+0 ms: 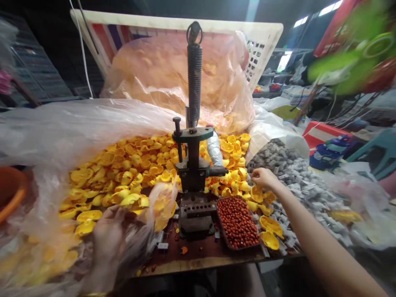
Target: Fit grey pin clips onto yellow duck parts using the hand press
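Observation:
A dark hand press (193,165) with a tall coiled spring stands at the middle of the wooden bench. Yellow plastic shells (123,177) are heaped to its left and behind it, in clear plastic sheeting. My left hand (109,237) is blurred, resting on the sheeting at the near edge of that heap; whether it grips anything is unclear. My right hand (262,178) reaches to the right of the press, its fingers pinched among yellow shells beside a pile of small grey parts (293,173). A tray of small red beads (236,222) lies between press and right arm.
A white crate (266,37) with a filled plastic bag stands behind the press. An orange bowl (10,192) sits at the far left. Clutter, cables and a teal stool (377,150) lie at the right. Loose beads and small parts are scattered on the bench's front.

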Demonstrator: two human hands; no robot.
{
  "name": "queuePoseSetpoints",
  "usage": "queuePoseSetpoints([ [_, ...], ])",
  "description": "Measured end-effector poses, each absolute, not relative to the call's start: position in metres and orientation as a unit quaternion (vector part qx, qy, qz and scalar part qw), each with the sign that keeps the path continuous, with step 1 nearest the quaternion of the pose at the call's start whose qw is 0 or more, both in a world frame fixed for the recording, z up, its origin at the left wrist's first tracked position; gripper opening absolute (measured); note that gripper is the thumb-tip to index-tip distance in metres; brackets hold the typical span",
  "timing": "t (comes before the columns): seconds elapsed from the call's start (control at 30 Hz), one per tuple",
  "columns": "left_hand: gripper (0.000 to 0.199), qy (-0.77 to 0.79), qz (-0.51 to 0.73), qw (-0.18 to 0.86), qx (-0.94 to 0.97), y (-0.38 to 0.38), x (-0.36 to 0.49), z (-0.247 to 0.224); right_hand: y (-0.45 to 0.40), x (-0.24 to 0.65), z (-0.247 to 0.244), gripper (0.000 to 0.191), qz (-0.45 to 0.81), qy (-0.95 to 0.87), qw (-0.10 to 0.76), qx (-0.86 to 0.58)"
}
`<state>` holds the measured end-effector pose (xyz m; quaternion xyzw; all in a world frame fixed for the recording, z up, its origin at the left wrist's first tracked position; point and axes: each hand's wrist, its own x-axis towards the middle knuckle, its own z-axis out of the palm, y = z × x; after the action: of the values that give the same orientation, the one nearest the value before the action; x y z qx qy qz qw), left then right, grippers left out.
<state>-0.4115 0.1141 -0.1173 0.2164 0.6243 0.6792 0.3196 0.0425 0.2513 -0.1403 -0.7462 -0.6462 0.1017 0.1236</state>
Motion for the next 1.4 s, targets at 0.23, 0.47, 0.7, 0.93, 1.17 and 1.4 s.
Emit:
queuePoseSetpoints([
  [0.23, 0.016, 0.531, 0.621, 0.575, 0.038, 0.099, -0.345, -0.111, 0.219, 0.022, -0.119, 0.027, 0.109, -0.602, 0.319, -0.723],
  [0.47, 0.047, 0.579, 0.541, 0.569, 0.22, 0.102, -0.329, -0.126, 0.146, -0.067, -0.086, 0.026, 0.266, -0.735, 0.373, -0.499],
  [0.7, 0.043, 0.606, 0.506, 0.434, 0.433, 0.095, -0.32, -0.138, 0.092, -0.142, -0.106, 0.015, 0.153, -0.891, 0.256, -0.343],
  [0.93, 0.038, 0.618, 0.497, 0.359, 0.492, 0.095, -0.319, -0.136, 0.086, -0.148, -0.111, 0.013, 0.008, -0.92, 0.233, -0.314],
  [1.17, 0.037, 0.615, 0.496, 0.348, 0.505, 0.093, -0.318, -0.132, 0.088, -0.155, -0.124, 0.014, 0.028, -0.894, 0.269, -0.356],
  [1.4, 0.064, 0.538, 0.491, 0.536, 0.426, 0.076, -0.317, -0.137, 0.084, -0.152, -0.13, 0.035, 0.215, -0.819, 0.393, -0.358],
])
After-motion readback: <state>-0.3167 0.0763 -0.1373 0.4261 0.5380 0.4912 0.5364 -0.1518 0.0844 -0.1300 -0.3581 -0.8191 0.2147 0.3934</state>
